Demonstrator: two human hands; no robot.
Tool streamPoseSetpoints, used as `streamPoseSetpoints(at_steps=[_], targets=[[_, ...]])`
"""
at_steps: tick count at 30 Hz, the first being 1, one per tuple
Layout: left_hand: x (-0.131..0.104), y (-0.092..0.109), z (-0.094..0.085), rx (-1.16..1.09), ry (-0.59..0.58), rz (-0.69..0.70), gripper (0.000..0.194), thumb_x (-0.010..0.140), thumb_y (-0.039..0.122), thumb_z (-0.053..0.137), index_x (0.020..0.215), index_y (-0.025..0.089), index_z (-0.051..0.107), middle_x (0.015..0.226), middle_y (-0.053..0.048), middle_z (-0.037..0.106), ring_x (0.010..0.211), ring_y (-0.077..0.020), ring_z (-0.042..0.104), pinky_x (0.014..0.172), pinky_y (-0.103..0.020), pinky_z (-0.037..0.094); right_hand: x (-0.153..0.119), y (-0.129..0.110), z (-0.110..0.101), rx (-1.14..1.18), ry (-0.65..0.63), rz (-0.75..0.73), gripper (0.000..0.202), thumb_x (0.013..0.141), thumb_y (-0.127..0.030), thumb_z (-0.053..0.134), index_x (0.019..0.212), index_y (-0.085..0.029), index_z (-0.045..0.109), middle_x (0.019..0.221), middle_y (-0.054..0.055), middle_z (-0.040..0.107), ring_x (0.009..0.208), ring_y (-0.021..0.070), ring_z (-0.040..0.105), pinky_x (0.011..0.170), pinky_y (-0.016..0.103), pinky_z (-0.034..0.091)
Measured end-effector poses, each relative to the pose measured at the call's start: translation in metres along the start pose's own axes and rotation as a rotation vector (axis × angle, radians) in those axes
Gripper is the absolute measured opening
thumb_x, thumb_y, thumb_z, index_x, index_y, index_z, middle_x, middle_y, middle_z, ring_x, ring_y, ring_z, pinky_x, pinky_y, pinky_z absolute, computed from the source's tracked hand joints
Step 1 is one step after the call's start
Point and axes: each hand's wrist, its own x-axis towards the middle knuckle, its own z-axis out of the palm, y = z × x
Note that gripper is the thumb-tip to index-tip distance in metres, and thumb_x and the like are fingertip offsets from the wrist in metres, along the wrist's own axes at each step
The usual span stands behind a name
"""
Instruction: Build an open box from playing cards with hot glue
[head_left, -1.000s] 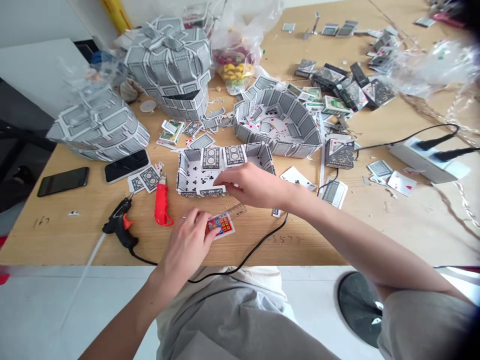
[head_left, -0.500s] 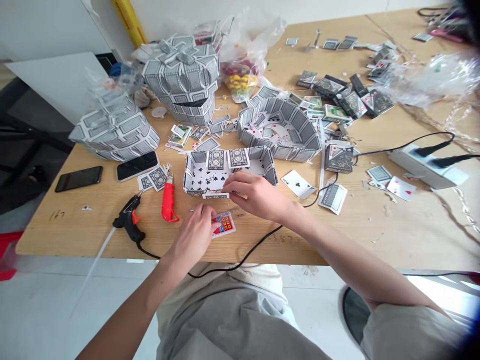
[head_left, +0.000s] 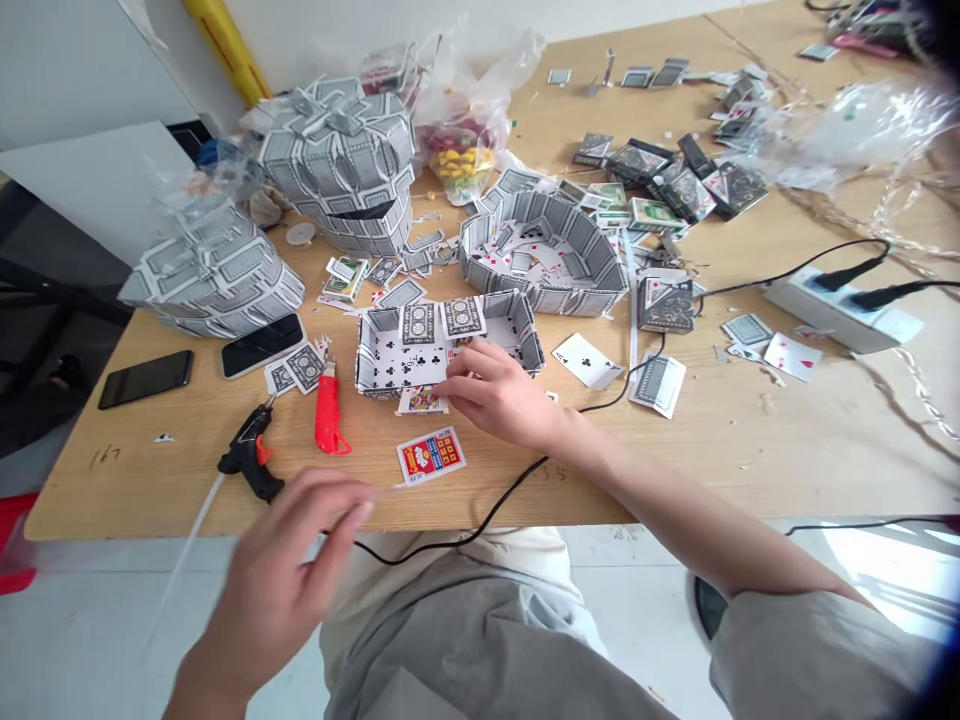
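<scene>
A rectangular box made of playing cards (head_left: 365,345) stands before me, with two patterned cards (head_left: 463,316) over its back wall. At its front wall my right hand (head_left: 491,393) is closed, fingertips at the right end of a face card (head_left: 421,401) that sticks out toward me. What lies under those fingers is partly hidden. My left hand (head_left: 300,555), smeared by motion, is nearer the table's front edge. Between its thumb and forefinger it pinches a thin pale strip (head_left: 388,492). A red and blue card (head_left: 431,455) lies flat on the table between my hands.
To the left lie a red utility knife (head_left: 328,412), a black glue gun (head_left: 251,452) and two phones (head_left: 146,379). A black cord (head_left: 495,515) crosses in front. Behind stand an open heart-shaped card box (head_left: 540,285) and lidded card boxes (head_left: 337,150). A power strip (head_left: 844,310) is right.
My left hand has left the red and blue card and moved left and toward me, pinching something thin. The face card at the box's front now shows its face; my right hand stays there.
</scene>
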Motion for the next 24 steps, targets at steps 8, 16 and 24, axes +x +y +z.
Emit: streamPoseSetpoints(at_steps=[8, 16, 24], targets=[[0.073, -0.002, -0.009, -0.591, 0.628, 0.014, 0.012, 0.099, 0.026, 0.078, 0.110, 0.030, 0.073, 0.095, 0.004, 0.085, 0.085, -0.0225, 0.083, 0.087, -0.049, 0.074, -0.010, -0.009, 0.001, -0.119, -0.048, -0.060, 0.019, 0.112, -0.015, 0.057, 0.112, -0.021, 0.075, 0.096, 0.008, 0.071, 0.088, 0.0222, 0.056, 0.077, 0.037, 0.047], [0.114, -0.025, 0.046, -0.629, 0.376, 0.070, 0.013, 0.108, 0.034, 0.070, 0.112, 0.026, 0.060, 0.103, -0.002, 0.086, 0.089, -0.0200, 0.085, 0.084, -0.038, 0.073, -0.011, -0.010, 0.004, -0.086, 0.005, -0.038, 0.018, 0.112, -0.015, 0.058, 0.109, -0.018, 0.075, 0.096, 0.008, 0.073, 0.085, 0.0208, 0.058, 0.076, 0.034, 0.049], [0.110, -0.036, 0.043, -0.570, 0.280, 0.108, 0.007, 0.111, 0.027, 0.064, 0.116, 0.024, 0.060, 0.107, -0.003, 0.086, 0.097, -0.0202, 0.085, 0.089, -0.036, 0.071, -0.009, -0.008, 0.003, -0.051, 0.035, -0.035, 0.018, 0.110, -0.014, 0.059, 0.105, -0.016, 0.076, 0.095, 0.008, 0.073, 0.084, 0.0211, 0.059, 0.077, 0.034, 0.050]])
